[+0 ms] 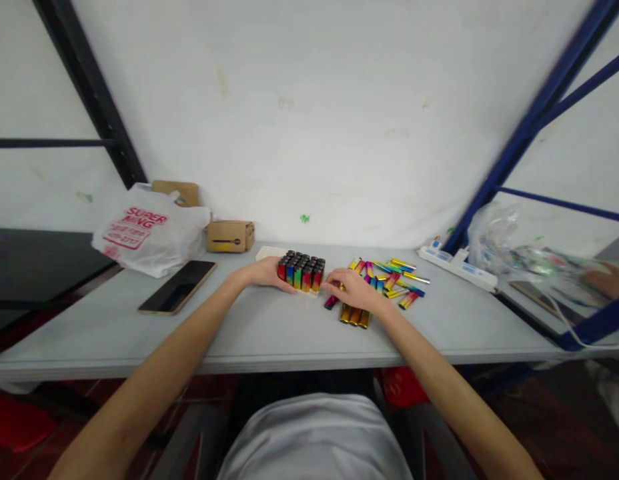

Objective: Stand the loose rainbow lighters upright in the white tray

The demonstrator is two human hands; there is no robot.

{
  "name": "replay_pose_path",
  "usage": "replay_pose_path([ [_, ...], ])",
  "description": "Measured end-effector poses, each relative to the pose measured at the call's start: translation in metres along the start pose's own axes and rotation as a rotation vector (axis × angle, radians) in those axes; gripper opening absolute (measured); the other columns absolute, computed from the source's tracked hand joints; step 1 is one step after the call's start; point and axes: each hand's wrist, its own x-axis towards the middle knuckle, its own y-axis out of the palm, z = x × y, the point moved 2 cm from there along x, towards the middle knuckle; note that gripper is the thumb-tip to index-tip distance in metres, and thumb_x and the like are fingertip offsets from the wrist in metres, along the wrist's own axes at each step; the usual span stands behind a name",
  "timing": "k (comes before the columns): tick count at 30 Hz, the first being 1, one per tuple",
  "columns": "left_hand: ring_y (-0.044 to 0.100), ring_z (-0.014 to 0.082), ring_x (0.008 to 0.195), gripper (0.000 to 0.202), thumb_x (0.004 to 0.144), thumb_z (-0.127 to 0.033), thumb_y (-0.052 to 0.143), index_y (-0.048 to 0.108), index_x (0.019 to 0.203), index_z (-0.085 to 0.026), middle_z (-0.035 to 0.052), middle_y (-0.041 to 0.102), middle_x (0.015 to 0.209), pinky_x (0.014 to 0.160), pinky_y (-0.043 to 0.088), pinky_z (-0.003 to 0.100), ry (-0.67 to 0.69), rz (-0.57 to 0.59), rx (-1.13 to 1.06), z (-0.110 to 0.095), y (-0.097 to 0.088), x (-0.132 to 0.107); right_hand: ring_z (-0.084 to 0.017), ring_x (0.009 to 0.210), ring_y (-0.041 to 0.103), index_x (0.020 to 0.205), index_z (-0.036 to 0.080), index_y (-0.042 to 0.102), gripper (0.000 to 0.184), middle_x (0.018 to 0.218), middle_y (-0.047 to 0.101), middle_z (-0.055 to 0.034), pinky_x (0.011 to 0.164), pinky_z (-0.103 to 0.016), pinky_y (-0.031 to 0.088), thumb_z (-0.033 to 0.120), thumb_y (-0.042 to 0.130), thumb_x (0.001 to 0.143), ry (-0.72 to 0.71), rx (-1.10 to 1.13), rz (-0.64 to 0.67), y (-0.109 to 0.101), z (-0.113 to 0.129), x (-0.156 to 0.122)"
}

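A tray of upright multicoloured lighters [302, 269] stands on the grey table [269, 330]. My left hand [262, 273] rests against the tray's left side, fingers curled round it. My right hand [354, 290] is just right of the tray, its fingertips pinched near the tray's front right corner; what it holds, if anything, I cannot make out. Loose lighters [394, 280] lie scattered to the right of that hand, and a few gold ones [354, 315] lie side by side under my wrist.
A dark phone [178, 287], a white plastic bag [147, 233] and a small cardboard box [230, 236] sit at the left. A white power strip [457, 267] lies at the right by the blue rack frame [519, 127]. Another person's hand [607, 280] shows at far right.
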Motion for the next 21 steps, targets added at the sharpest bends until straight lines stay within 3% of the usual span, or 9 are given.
replay_pose_path([
  [4, 0.066, 0.0252, 0.107, 0.081, 0.054, -0.065, 0.082, 0.065, 0.121, -0.023, 0.0009, 0.073, 0.120, 0.095, 0.050, 0.030, 0.009, -0.007, -0.009, 0.004, 0.002, 0.001, -0.020, 0.096, 0.064, 0.102, 0.020, 0.075, 0.032, 0.102, 0.072, -0.0088, 0.089, -0.030, 0.046, 0.048, 0.069, 0.088, -0.108, 0.178, 0.115, -0.008, -0.012, -0.009],
  [13, 0.066, 0.0250, 0.107, 0.083, 0.054, -0.064, 0.082, 0.064, 0.124, -0.022, 0.0015, 0.072, 0.121, 0.095, 0.051, 0.030, -0.024, 0.000, 0.009, -0.002, -0.001, -0.002, -0.021, 0.101, 0.064, 0.106, 0.020, 0.075, 0.029, 0.106, 0.072, -0.0087, 0.092, -0.031, 0.047, 0.041, 0.072, 0.087, -0.113, 0.304, 0.200, -0.014, -0.021, -0.014],
  [21, 0.066, 0.0253, 0.105, 0.074, 0.055, -0.061, 0.082, 0.068, 0.116, -0.022, 0.0008, 0.074, 0.116, 0.094, 0.052, 0.030, 0.009, 0.024, -0.040, -0.006, -0.002, -0.002, -0.019, 0.089, 0.063, 0.100, 0.018, 0.069, 0.021, 0.098, 0.067, -0.0087, 0.083, -0.032, 0.050, 0.038, 0.063, 0.093, -0.027, 0.191, 0.091, -0.008, -0.022, -0.013],
])
